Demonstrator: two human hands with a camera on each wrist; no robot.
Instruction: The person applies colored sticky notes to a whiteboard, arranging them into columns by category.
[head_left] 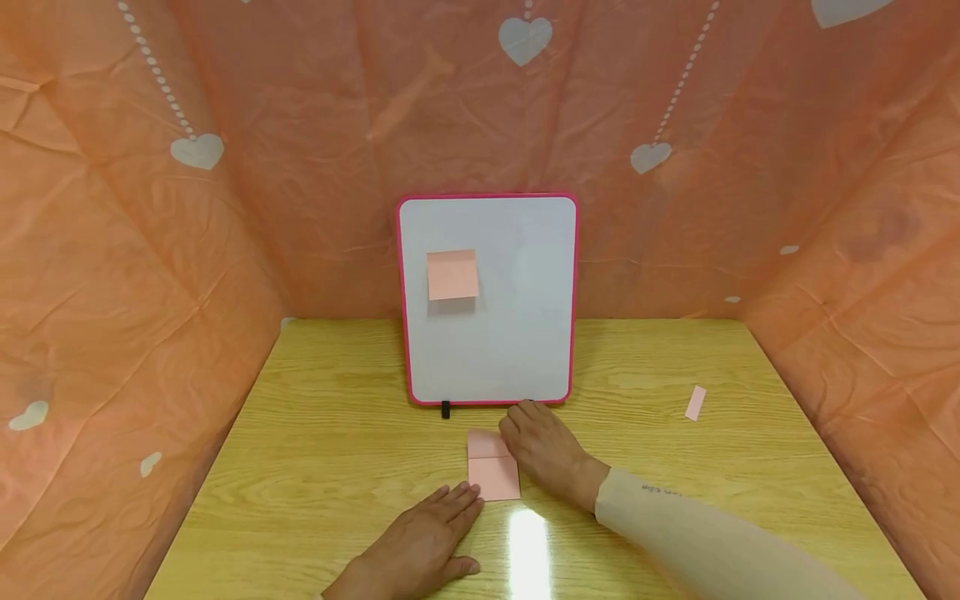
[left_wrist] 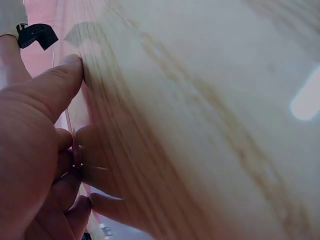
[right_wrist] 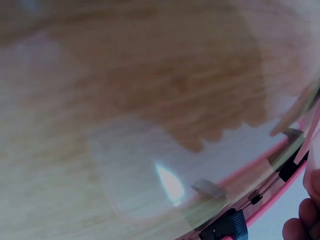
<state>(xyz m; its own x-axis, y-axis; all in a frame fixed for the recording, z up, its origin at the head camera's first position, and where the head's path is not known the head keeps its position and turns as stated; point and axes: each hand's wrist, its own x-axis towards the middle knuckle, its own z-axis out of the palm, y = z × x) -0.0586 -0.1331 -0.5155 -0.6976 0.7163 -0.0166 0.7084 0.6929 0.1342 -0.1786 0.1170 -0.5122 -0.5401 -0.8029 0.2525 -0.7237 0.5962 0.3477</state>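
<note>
While the left hand (head_left: 420, 542) lies on the table (head_left: 322, 450) with loose, straightish fingers touching the pink paper's (head_left: 495, 480) near left corner, the head view shows the right hand (head_left: 546, 446) pinching its far right side, near the whiteboard (head_left: 517, 333). Left wrist view: that hand looks relaxed. Right wrist view: curled fingertips (right_wrist: 296, 230) at the right.

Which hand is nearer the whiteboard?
Right. The right hand is just in front of the whiteboard; the left hand is farther, at the near left corner of the pink paper.
</note>
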